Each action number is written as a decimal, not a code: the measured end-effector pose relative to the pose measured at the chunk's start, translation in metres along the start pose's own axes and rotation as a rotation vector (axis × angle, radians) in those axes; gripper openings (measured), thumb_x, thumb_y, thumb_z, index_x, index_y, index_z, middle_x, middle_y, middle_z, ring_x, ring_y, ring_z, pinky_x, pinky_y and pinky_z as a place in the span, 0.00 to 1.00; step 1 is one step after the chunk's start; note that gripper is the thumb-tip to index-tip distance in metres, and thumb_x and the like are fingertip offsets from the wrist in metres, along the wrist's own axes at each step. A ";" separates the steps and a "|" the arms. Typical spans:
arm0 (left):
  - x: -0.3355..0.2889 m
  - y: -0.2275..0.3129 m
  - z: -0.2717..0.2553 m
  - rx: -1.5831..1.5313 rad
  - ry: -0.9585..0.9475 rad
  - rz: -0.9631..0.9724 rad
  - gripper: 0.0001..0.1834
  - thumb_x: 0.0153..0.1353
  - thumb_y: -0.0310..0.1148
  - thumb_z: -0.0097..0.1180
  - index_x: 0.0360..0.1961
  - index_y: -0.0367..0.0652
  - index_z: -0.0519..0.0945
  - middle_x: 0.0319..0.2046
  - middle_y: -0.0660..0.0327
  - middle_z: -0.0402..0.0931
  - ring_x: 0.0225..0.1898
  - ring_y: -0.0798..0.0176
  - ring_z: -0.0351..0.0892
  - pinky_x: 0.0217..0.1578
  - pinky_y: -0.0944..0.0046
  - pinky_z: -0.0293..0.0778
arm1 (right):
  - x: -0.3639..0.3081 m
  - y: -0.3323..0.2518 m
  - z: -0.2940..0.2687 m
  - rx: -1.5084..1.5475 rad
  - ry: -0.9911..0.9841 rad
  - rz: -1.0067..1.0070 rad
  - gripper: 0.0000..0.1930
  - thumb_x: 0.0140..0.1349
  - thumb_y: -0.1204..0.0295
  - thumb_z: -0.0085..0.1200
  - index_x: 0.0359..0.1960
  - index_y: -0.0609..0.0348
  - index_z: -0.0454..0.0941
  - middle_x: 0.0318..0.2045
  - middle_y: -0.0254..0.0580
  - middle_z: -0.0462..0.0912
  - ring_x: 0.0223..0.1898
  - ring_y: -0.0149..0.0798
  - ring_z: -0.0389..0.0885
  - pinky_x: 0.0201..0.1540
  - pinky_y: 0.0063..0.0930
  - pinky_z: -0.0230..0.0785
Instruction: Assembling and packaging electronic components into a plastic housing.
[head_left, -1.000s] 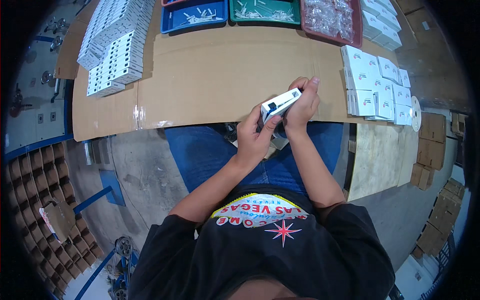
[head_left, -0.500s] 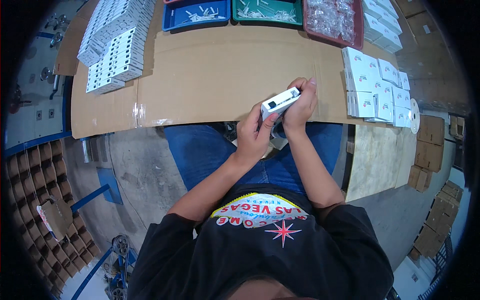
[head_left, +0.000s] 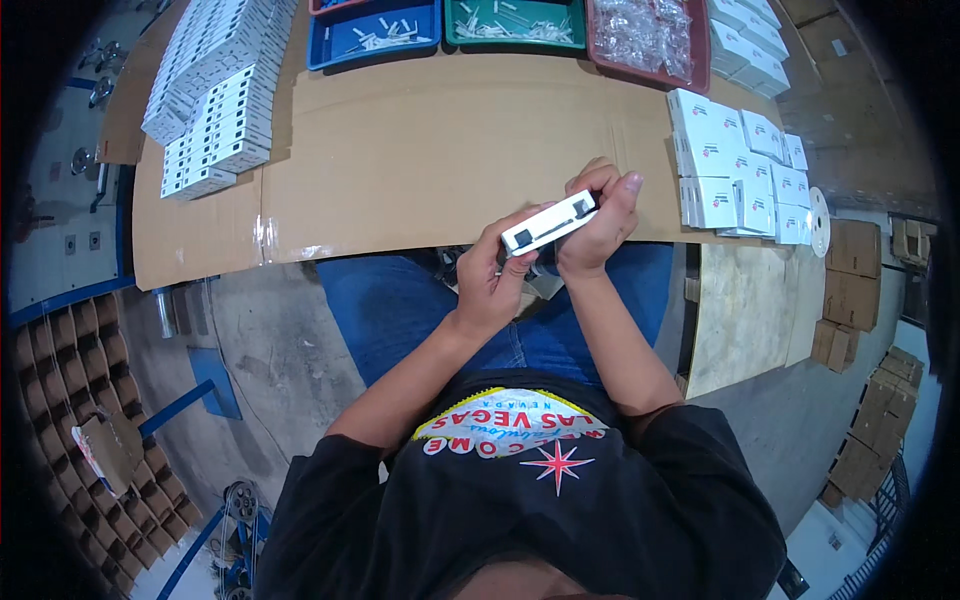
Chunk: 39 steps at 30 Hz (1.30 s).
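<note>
A small white box (head_left: 549, 224) with a dark square near each end and a dark slit along its side is held between my hands, over the table's near edge. My left hand (head_left: 490, 275) is closed on its left end, the thumb on the near lower side. At the other end, my right hand (head_left: 600, 228) grips it with curled fingers. The box tilts, its right end farther from me than its left. What lies under the box and the inner fingers is hidden.
The cardboard-covered table (head_left: 400, 160) bears a tall stack of white boxes (head_left: 215, 125) at left and flat white boxes (head_left: 725, 160) at right. Along the back are a blue tray (head_left: 330, 58) and a green tray (head_left: 462, 38) of small white parts, and a red tray (head_left: 700, 75) of clear bags.
The box has turned in my hands, so its long narrow side with both dark squares shows more fully. Both hands remain closed on it. The whole view has shifted slightly.
</note>
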<state>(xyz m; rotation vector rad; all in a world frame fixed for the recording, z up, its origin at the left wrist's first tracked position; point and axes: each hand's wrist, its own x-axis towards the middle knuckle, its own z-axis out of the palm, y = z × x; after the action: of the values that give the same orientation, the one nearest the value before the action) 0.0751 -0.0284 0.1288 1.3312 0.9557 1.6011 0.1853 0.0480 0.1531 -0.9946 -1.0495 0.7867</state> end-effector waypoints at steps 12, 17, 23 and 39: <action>-0.002 0.002 0.002 -0.043 -0.017 -0.005 0.21 0.75 0.35 0.55 0.62 0.33 0.71 0.60 0.43 0.78 0.60 0.55 0.80 0.61 0.58 0.74 | 0.002 -0.018 -0.001 -0.123 -0.020 -0.128 0.32 0.81 0.58 0.27 0.17 0.60 0.68 0.18 0.37 0.69 0.20 0.31 0.64 0.27 0.29 0.55; -0.001 0.002 0.004 -0.037 -0.011 0.014 0.21 0.75 0.35 0.56 0.61 0.33 0.71 0.60 0.43 0.78 0.60 0.54 0.80 0.61 0.58 0.74 | 0.003 -0.017 0.001 -0.121 -0.003 -0.166 0.32 0.82 0.56 0.25 0.18 0.57 0.68 0.17 0.34 0.68 0.20 0.26 0.59 0.26 0.26 0.50; -0.001 -0.001 0.005 -0.056 -0.011 0.069 0.21 0.75 0.34 0.56 0.61 0.33 0.70 0.60 0.42 0.78 0.61 0.53 0.79 0.62 0.57 0.73 | 0.003 -0.019 -0.001 -0.110 -0.001 -0.182 0.31 0.81 0.60 0.30 0.18 0.61 0.70 0.17 0.40 0.73 0.19 0.32 0.68 0.25 0.28 0.58; 0.004 0.006 0.008 0.049 -0.005 0.035 0.27 0.70 0.35 0.63 0.64 0.32 0.70 0.58 0.45 0.80 0.60 0.56 0.80 0.61 0.58 0.74 | 0.003 -0.006 0.000 -0.011 0.035 0.009 0.32 0.82 0.55 0.26 0.18 0.59 0.66 0.19 0.38 0.69 0.22 0.29 0.63 0.28 0.27 0.55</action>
<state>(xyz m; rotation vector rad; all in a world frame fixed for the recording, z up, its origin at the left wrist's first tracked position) 0.0816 -0.0268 0.1371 1.3912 0.9794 1.6091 0.1863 0.0492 0.1595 -1.0200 -1.0213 0.7694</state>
